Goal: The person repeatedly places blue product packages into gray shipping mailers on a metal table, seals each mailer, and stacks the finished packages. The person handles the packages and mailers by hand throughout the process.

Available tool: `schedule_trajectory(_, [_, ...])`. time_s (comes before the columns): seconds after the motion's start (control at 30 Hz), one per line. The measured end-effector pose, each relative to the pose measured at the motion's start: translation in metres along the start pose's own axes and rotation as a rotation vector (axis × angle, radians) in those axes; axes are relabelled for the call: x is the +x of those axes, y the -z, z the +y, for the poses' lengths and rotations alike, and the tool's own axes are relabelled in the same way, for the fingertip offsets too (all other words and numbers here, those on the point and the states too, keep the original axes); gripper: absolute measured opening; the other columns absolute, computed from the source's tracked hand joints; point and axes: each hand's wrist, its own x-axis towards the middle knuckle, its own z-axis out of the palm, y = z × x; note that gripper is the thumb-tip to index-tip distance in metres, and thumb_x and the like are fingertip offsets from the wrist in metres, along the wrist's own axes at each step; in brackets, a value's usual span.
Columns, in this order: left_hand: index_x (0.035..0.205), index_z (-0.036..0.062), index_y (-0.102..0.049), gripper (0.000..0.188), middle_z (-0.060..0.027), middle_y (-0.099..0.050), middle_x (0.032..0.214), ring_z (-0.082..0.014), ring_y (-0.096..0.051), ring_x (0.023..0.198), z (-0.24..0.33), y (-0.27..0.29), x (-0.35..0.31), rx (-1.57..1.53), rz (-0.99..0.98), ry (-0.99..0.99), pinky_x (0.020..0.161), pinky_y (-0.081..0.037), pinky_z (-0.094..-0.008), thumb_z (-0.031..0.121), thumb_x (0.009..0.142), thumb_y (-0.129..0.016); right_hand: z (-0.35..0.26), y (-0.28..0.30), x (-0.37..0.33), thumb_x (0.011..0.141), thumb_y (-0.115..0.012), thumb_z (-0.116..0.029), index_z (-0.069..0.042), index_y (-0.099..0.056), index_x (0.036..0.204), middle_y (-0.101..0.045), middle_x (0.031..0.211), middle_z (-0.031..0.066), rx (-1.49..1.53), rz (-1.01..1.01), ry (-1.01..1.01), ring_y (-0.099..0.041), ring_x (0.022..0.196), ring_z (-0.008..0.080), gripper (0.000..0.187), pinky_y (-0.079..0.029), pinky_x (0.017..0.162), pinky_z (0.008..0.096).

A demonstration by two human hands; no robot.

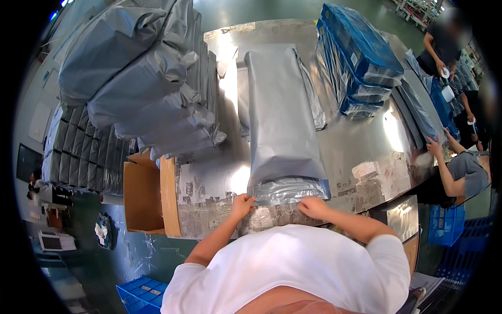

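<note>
In front of me a long, filled grey plastic mailing bag lies flat, its near end toward me. A crinkled, shiny flap shows at that end. My left hand pinches the flap's left corner, thumb on top. Closed on the flap's near edge, toward its right end, is my right hand; its fingertips are partly hidden. Another grey bag lies beneath the long one and sticks out at both sides.
Tall stacks of filled grey bags rise at the left, beside an open cardboard box. Blue-wrapped packs stand on the metal table at the far right. Several people work along the right side. A blue crate sits on the floor.
</note>
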Motion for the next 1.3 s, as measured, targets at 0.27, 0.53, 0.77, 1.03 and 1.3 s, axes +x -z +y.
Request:
schedule_trajectory(0.27, [0.076, -0.0044, -0.06, 0.02, -0.0095, -0.062, 0.066, -0.0143, -0.06, 0.052, 0.0, 0.016, 0.007, 0.003, -0.017, -0.028, 0.046, -0.048, -0.0225, 0.015, 0.083, -0.057, -0.027, 0.002, 0.145, 0.071, -0.06, -0.023, -0.011, -0.047, 0.111, -0.048, 0.111, 0.0158, -0.326, 0.383, -0.105, -0.044, 0.106, 0.0326, 0.044, -0.036, 0.086, 0.0495])
schedule_trajectory(0.53, [0.085, -0.0027, -0.058, 0.016, -0.0098, -0.063, 0.078, -0.0136, -0.061, 0.066, -0.006, 0.019, -0.008, -0.281, -0.136, 0.085, 0.058, -0.05, -0.0208, 0.013, 0.083, -0.058, 0.017, -0.041, 0.065, 0.072, -0.061, -0.019, -0.005, -0.055, 0.082, -0.052, 0.086, 0.0117, 0.049, 0.35, -0.039, -0.052, 0.081, 0.0288, 0.018, -0.043, 0.066, 0.0392])
schedule_trajectory(0.77, [0.09, -0.0043, -0.057, 0.014, -0.012, -0.063, 0.082, -0.0172, -0.063, 0.071, 0.012, 0.019, -0.009, -0.238, -0.252, -0.006, 0.062, -0.052, -0.0227, 0.005, 0.086, -0.048, -0.107, -0.081, 0.121, 0.078, -0.058, -0.014, -0.004, -0.055, 0.087, -0.055, 0.07, 0.0057, 0.615, 0.315, 0.034, -0.051, 0.064, 0.016, 0.014, -0.044, 0.061, 0.028])
schedule_trajectory(1.03, [0.09, -0.0027, -0.058, 0.016, -0.0129, -0.063, 0.085, -0.0178, -0.063, 0.074, -0.007, 0.037, -0.014, -0.197, -0.189, 0.157, 0.062, -0.052, -0.0231, 0.011, 0.087, -0.051, 0.051, -0.049, -0.165, 0.071, -0.059, -0.008, -0.003, -0.052, 0.072, -0.056, 0.069, 0.013, -0.146, -0.465, -0.224, -0.054, 0.066, 0.0291, 0.008, -0.043, 0.061, 0.0376])
schedule_trajectory(1.3, [0.106, 0.012, -0.057, 0.033, -0.0112, -0.058, 0.106, -0.023, -0.053, 0.104, 0.066, 0.07, -0.03, 1.155, 0.17, -0.964, 0.092, -0.04, -0.0352, 0.008, 0.073, -0.054, 0.006, 0.087, -0.067, 0.072, -0.049, -0.004, -0.009, -0.053, 0.104, -0.045, 0.118, 0.0122, -0.809, 0.353, 0.142, -0.042, 0.111, 0.0243, 0.033, -0.038, 0.089, 0.0365])
